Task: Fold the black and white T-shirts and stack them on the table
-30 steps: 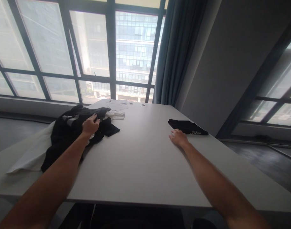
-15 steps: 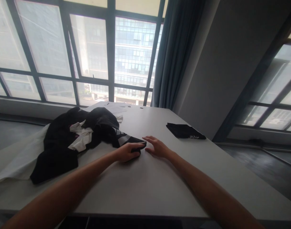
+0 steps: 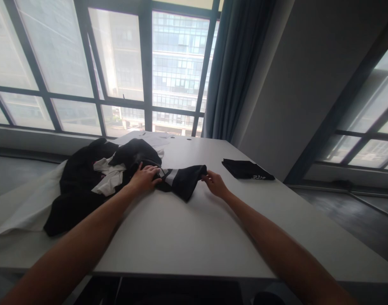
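Hands: two, the left hand [image 3: 145,178] and the right hand [image 3: 214,184], both on the table [image 3: 187,228]
Pulled-out black garment with pale stripe [image 3: 181,180]: one, between the hands
Heap of black and white clothes [image 3: 95,178]: one, at the table's left
Folded black garment [image 3: 247,169]: one, at the table's right edge
Papers [image 3: 156,137]: a few at the table's far end, number unclear

An upper-floor office room: a plain white table [image 3: 187,237] stands before tall windows [image 3: 117,72] facing glass office blocks [image 3: 178,63].
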The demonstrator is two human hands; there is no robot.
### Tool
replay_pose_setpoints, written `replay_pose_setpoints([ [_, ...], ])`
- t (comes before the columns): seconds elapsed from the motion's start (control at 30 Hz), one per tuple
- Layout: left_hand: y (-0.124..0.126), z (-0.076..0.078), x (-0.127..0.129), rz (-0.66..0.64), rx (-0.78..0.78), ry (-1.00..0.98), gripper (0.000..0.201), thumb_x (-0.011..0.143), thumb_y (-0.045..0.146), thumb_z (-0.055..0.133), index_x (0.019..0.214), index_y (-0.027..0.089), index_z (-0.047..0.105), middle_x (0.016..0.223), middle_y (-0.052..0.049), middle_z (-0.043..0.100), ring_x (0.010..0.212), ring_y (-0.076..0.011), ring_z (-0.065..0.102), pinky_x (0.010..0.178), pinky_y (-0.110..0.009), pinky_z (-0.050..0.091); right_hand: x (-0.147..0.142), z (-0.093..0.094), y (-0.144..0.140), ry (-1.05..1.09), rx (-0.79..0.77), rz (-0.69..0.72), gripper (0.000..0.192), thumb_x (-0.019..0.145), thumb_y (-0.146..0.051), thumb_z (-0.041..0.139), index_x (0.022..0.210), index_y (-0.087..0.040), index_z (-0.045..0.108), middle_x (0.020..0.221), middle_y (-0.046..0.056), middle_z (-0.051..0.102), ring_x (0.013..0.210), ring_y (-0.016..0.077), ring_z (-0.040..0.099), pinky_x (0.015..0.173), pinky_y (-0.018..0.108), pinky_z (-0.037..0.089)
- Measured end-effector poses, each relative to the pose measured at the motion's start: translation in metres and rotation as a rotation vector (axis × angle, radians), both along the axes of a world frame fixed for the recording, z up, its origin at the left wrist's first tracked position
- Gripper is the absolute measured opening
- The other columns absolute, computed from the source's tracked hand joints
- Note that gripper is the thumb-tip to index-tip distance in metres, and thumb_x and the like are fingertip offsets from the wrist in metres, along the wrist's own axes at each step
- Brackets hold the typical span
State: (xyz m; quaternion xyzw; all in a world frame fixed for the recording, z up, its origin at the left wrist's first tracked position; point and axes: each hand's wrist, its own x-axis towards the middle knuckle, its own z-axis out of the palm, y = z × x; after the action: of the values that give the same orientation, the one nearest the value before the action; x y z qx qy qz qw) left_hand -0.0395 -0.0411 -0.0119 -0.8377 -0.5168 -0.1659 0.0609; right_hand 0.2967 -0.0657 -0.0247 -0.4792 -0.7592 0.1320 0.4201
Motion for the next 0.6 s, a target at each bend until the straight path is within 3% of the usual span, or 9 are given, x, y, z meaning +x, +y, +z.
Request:
replay_pose_setpoints([
  [0.13, 0.014, -0.004, -0.031, 0.272, -0.048, 0.049, 0.053, 0.088, 0.042, 0.055, 0.137, 0.023, 0.055, 0.143, -0.014, 0.053, 0.136, -0.0341, 0.04, 0.115, -0.063, -0.004, 0.03, 0.008, 0.008, -0.039, -0.017, -0.278, 0.025, 0.089, -0.024, 0.044, 0.097, -0.016, 0.066, 0.083, 0.006, 0.072, 0.077, 0.0192, 0.067, 0.073, 0.029, 0.052],
  [0.23, 0.016, -0.004, -0.038, 0.336, -0.018, 0.065, 0.052, 0.086, 0.035, 0.056, 0.136, 0.023, 0.056, 0.146, -0.014, 0.049, 0.137, -0.0342, 0.038, 0.115, -0.064, -0.003, 0.059, 0.01, 0.015, -0.058, -0.041, -0.504, 0.031, 0.084, -0.019, 0.042, 0.101, -0.015, 0.068, 0.082, 0.008, 0.072, 0.079, 0.0211, 0.067, 0.078, 0.029, 0.05],
  [0.33, 0.015, -0.003, -0.038, 0.342, 0.067, 0.074, 0.042, 0.086, 0.025, 0.052, 0.127, 0.022, 0.064, 0.141, -0.013, 0.054, 0.133, -0.0323, 0.042, 0.116, -0.061, 0.0, 0.087, 0.009, 0.019, -0.057, -0.043, -0.675, 0.038, 0.082, -0.018, 0.041, 0.109, -0.014, 0.068, 0.094, 0.011, 0.073, 0.092, 0.0243, 0.067, 0.085, 0.031, 0.049],
  [0.47, 0.016, 0.003, -0.041, 0.38, 0.096, 0.023, 0.03, 0.086, 0.023, 0.049, 0.104, 0.02, 0.073, 0.125, -0.012, 0.065, 0.12, -0.0332, 0.053, 0.113, -0.056, 0.02, 0.12, 0.006, 0.022, -0.028, -0.045, -0.865, 0.043, 0.08, -0.017, 0.042, 0.115, -0.013, 0.068, 0.109, 0.014, 0.071, 0.103, 0.0278, 0.064, 0.092, 0.036, 0.047],
  [0.6, 0.019, 0.007, -0.046, 0.432, 0.053, -0.196, 0.037, 0.089, 0.037, 0.049, 0.114, 0.02, 0.069, 0.122, -0.014, 0.067, 0.112, -0.0348, 0.061, 0.094, -0.045, 0.045, 0.143, 0.001, 0.021, 0.036, -0.025, -0.982, 0.04, 0.08, -0.016, 0.045, 0.111, -0.013, 0.069, 0.105, 0.015, 0.071, 0.1, 0.0299, 0.064, 0.088, 0.038, 0.048],
])
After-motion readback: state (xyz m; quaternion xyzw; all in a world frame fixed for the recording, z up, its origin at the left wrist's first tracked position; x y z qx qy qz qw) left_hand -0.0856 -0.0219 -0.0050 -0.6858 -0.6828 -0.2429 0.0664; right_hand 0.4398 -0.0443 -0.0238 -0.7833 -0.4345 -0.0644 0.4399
